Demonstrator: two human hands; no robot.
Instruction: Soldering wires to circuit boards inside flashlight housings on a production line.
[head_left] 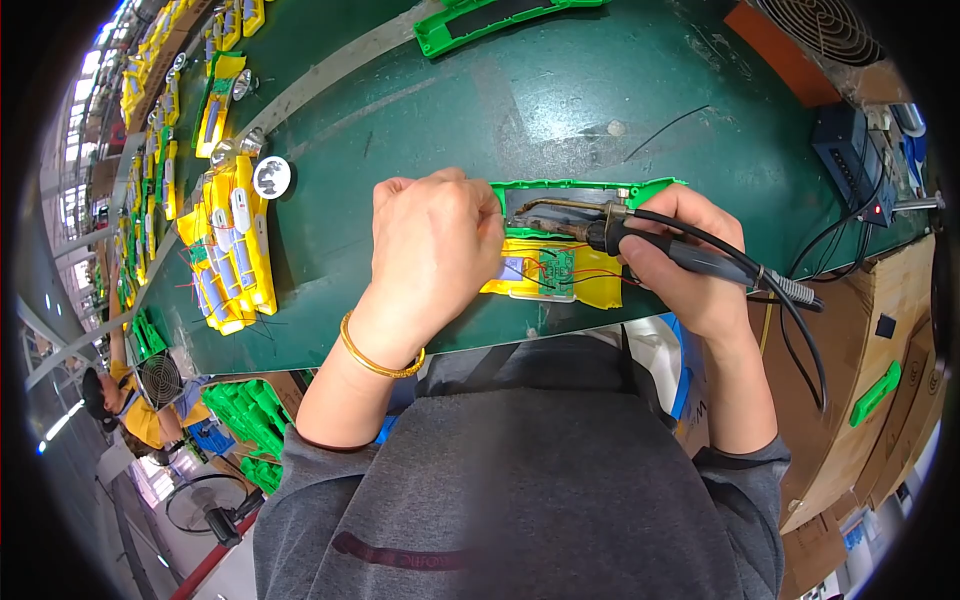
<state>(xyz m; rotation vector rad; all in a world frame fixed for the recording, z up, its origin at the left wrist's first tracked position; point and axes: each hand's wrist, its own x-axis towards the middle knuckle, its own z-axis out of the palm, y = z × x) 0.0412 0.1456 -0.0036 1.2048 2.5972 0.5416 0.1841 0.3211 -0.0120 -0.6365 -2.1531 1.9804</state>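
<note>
My right hand (pixel 690 265) grips a dark soldering iron (pixel 600 232), its bent tip pointing left over a green plastic frame (pixel 580 188). In front of the frame lies a yellow housing (pixel 590 290) with a small green circuit board (pixel 556 268) and thin red wires. My left hand (pixel 435 250), a gold bangle on its wrist, rests knuckles up on the left end of the yellow housing; what its fingers pinch is hidden. The iron's black cable (pixel 800 310) runs off to the right.
Several yellow housings (pixel 235 250) with blue cells lie in a row along the green bench's (pixel 560 90) left side. A green frame (pixel 490 25) sits at the far edge. A dark power box (pixel 850 160) and a fan (pixel 825 25) stand at right, cardboard boxes (pixel 880 400) below.
</note>
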